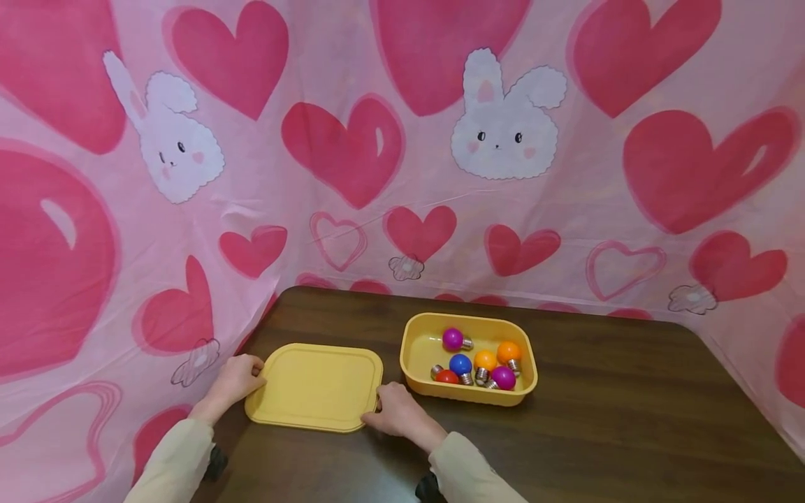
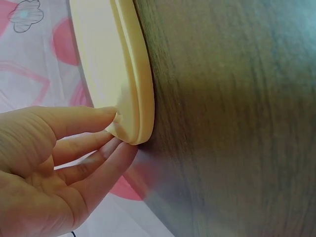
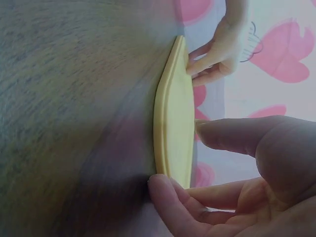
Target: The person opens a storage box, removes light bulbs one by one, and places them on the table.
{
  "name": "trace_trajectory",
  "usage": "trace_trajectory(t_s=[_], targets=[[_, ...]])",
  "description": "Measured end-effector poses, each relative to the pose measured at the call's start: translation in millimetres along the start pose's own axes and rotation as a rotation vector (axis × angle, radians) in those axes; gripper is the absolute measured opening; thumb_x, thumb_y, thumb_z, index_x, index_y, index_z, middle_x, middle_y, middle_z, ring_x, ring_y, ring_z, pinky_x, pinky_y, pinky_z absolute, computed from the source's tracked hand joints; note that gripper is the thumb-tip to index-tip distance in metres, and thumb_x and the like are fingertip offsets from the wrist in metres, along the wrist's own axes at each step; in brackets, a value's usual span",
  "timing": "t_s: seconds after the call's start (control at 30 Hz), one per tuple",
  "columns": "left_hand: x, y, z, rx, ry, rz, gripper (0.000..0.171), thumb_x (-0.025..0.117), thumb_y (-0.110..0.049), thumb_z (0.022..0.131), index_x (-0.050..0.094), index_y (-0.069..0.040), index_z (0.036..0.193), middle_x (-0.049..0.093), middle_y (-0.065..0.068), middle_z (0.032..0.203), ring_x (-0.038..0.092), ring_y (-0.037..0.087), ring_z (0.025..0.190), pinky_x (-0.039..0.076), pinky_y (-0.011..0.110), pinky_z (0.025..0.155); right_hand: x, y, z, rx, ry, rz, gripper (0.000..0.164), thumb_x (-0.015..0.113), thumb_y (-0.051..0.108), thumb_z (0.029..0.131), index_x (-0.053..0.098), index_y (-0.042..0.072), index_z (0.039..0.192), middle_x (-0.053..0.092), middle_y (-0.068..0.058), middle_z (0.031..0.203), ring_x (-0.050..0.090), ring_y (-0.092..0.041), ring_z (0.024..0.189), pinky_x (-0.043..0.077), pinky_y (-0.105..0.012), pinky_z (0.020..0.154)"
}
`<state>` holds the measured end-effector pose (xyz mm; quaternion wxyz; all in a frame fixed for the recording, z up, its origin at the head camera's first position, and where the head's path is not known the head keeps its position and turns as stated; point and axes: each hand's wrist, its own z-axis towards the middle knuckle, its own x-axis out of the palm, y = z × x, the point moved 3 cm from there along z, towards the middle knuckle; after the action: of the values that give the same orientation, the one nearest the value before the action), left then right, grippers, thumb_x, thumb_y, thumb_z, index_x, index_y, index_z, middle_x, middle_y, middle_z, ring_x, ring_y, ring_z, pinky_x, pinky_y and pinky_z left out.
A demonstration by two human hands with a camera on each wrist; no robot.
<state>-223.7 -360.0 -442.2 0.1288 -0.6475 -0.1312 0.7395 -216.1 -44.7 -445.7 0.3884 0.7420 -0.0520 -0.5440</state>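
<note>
Left of the yellow box (image 1: 465, 394) of screw-base bulbs (image 1: 484, 360), we pinch the yellow lid (image 1: 317, 386) at both ends, right hand (image 1: 400, 411) nearest that box, left hand (image 1: 235, 379) farthest. We judge this the gripping step; the next move probably calls for keeping both ends level.

- Between the left hand (image 1: 235, 379) and the right hand (image 1: 402, 413): the lid (image 1: 314, 386), its left end at the left hand, its right end at the right.
- Beyond and to the right of the right hand: the box (image 1: 468, 395), just beside the lid.
- In the box: six bulbs (image 1: 460, 362).
- Below both hands: the table (image 1: 629, 391).
- Beyond the table, and left of the left hand: the cloth (image 1: 352, 181).
</note>
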Motion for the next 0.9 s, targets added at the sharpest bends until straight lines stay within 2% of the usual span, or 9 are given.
trace_trajectory(t_s=[0.13, 0.33, 0.57, 0.9], targets=[[-1.8, -1.0, 0.5, 0.019, -0.023, 0.007, 0.017, 0.075, -0.004, 0.073, 0.07, 0.007, 0.086, 0.071, 0.017, 0.078, 0.065, 0.027, 0.075, 0.056, 0.045, 0.07, -1.7, 1.0, -3.1, -0.02, -0.007, 0.018, 0.029, 0.076, 0.026, 0.083, 0.058, 0.005, 0.075, 0.047, 0.001, 0.064, 0.043, -0.011, 0.059, 0.034, -0.019, 0.051], [-3.5, -10.3, 1.1, 0.057, -0.085, 0.02, 0.018, 0.076, -0.004, 0.076, 0.07, 0.007, 0.089, 0.065, 0.01, 0.072, 0.056, 0.022, 0.069, 0.047, 0.035, 0.063, -9.4, 1.6, -10.4, -0.085, -0.04, 0.038, 0.027, 0.076, 0.026, 0.084, 0.063, 0.003, 0.086, 0.049, 0.002, 0.071, 0.042, -0.009, 0.066, 0.035, -0.019, 0.058], [-3.3, -38.1, 1.8, 0.144, -0.164, -0.065, 0.022, 0.077, -0.001, 0.076, 0.071, 0.008, 0.096, 0.071, 0.02, 0.087, 0.072, 0.029, 0.073, 0.059, 0.043, 0.068, -26.1, 1.7, -20.5, -0.158, -0.079, 0.085, 0.033, 0.075, 0.024, 0.086, 0.067, -0.002, 0.105, 0.062, -0.005, 0.081, 0.046, -0.006, 0.069, 0.043, -0.017, 0.063], [10.4, -79.6, 11.5, 0.237, -0.189, -0.175, 0.024, 0.077, 0.001, 0.079, 0.071, 0.007, 0.101, 0.071, 0.021, 0.097, 0.072, 0.028, 0.076, 0.061, 0.042, 0.07, -48.9, -3.6, -35.1, -0.184, -0.12, 0.115, 0.03, 0.074, 0.023, 0.088, 0.069, 0.0, 0.107, 0.067, -0.004, 0.087, 0.057, -0.013, 0.074, 0.052, -0.017, 0.069]])
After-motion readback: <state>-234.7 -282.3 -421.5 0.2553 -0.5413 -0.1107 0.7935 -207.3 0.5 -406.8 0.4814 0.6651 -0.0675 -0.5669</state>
